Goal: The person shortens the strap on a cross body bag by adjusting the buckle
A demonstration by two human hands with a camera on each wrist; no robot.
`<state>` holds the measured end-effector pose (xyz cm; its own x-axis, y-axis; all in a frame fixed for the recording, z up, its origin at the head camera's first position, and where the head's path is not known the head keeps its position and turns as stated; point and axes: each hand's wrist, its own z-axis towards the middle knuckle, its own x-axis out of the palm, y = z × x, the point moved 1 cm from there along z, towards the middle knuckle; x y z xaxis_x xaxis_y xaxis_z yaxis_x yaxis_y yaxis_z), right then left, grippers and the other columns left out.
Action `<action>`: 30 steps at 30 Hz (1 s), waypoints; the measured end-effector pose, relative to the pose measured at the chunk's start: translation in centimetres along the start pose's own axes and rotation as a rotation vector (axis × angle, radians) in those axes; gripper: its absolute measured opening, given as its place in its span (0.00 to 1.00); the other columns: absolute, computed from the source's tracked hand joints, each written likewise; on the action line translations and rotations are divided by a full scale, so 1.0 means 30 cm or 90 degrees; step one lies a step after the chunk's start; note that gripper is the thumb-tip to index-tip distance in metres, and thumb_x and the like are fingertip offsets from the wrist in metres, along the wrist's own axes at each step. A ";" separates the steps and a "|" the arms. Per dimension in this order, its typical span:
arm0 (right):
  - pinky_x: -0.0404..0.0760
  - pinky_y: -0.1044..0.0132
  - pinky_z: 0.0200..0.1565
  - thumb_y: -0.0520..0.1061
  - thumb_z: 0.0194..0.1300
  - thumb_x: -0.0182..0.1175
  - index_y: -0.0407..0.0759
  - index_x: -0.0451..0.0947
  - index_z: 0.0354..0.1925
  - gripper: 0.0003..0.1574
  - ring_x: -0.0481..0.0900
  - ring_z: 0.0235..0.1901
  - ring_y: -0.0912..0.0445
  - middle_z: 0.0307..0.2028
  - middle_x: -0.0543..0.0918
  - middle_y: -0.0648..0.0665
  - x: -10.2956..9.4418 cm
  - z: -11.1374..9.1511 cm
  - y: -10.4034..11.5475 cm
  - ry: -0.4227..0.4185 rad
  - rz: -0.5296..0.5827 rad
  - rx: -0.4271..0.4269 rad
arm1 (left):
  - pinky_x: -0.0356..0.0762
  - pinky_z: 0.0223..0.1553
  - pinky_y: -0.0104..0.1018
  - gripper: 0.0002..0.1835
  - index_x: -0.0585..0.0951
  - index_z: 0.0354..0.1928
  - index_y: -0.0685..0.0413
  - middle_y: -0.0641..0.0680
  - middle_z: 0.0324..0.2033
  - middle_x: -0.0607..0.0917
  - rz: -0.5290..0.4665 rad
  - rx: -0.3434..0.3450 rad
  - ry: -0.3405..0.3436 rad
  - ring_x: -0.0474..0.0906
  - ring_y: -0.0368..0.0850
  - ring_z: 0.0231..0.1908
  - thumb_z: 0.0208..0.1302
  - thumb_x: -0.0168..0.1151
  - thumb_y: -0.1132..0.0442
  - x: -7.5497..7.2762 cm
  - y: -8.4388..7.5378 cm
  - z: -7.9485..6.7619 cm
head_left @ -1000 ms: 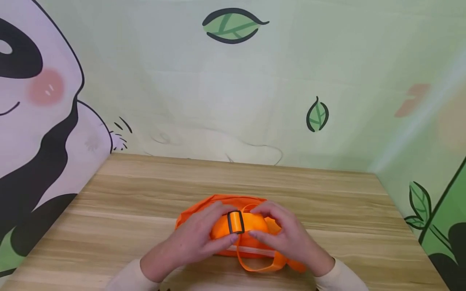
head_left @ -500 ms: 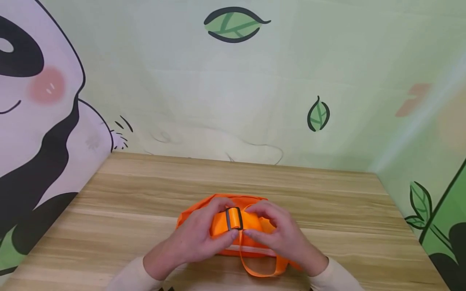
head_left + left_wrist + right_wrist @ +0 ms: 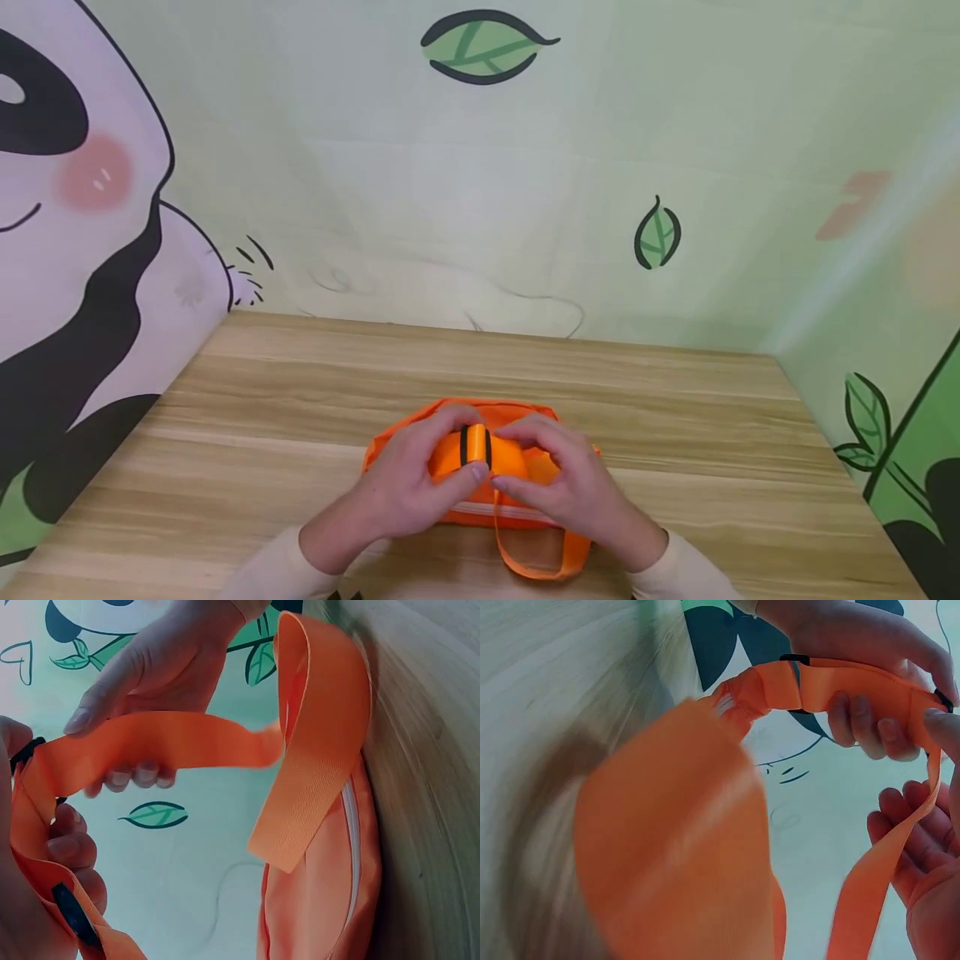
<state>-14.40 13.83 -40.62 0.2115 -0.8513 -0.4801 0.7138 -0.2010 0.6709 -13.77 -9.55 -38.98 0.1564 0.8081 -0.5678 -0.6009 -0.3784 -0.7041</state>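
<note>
An orange waist bag with a pale zipper lies on the table between the hands, partly hidden by them. Its orange strap is raised over it and passes through a black slider buckle. My left hand grips the strap at the left of the buckle, thumb at its near edge. My right hand pinches the strap just right of the buckle between thumb and fingers. A strap loop hangs toward the front. In the left wrist view, a second black slider sits further along the strap.
The wood-grain table extends around the bag on all sides. Behind it stands a pale green backdrop with a printed panda and leaves, continuing along the right side.
The buckle has turned more edge-on and shifted slightly left. My right hand has moved left, closer to the buckle, and the hanging loop has dropped a little lower.
</note>
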 end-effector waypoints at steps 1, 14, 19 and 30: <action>0.89 0.63 0.49 0.38 0.62 0.79 0.46 0.83 0.58 0.27 0.85 0.45 0.57 0.48 0.89 0.48 -0.001 -0.002 -0.001 0.000 -0.007 0.007 | 0.84 0.31 0.31 0.18 0.79 0.58 0.47 0.46 0.45 0.86 -0.003 0.002 -0.006 0.78 0.35 0.34 0.69 0.68 0.58 -0.001 0.001 -0.001; 0.85 0.66 0.52 0.39 0.65 0.77 0.52 0.83 0.58 0.25 0.83 0.48 0.58 0.53 0.88 0.51 -0.025 -0.040 -0.017 -0.010 -0.016 0.064 | 0.83 0.34 0.31 0.18 0.78 0.59 0.49 0.50 0.44 0.87 -0.017 0.048 -0.012 0.78 0.36 0.36 0.70 0.69 0.58 -0.019 0.021 -0.006; 0.87 0.65 0.51 0.34 0.63 0.76 0.47 0.83 0.57 0.26 0.84 0.45 0.58 0.48 0.89 0.48 -0.015 -0.031 -0.016 -0.019 -0.001 0.023 | 0.85 0.32 0.32 0.20 0.76 0.61 0.51 0.51 0.43 0.86 -0.034 0.037 -0.001 0.78 0.36 0.35 0.71 0.68 0.59 -0.016 0.023 -0.008; 0.90 0.60 0.53 0.40 0.70 0.73 0.41 0.81 0.62 0.24 0.88 0.44 0.59 0.44 0.91 0.49 0.022 -0.028 -0.022 0.017 -0.053 0.006 | 0.86 0.33 0.33 0.20 0.73 0.62 0.55 0.55 0.44 0.84 -0.098 0.059 0.009 0.79 0.37 0.35 0.73 0.65 0.64 -0.010 0.025 -0.005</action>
<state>-14.18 13.79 -41.85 0.1703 -0.8182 -0.5491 0.7228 -0.2750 0.6339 -14.16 -10.13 -39.40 0.2622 0.8469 -0.4626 -0.6384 -0.2073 -0.7413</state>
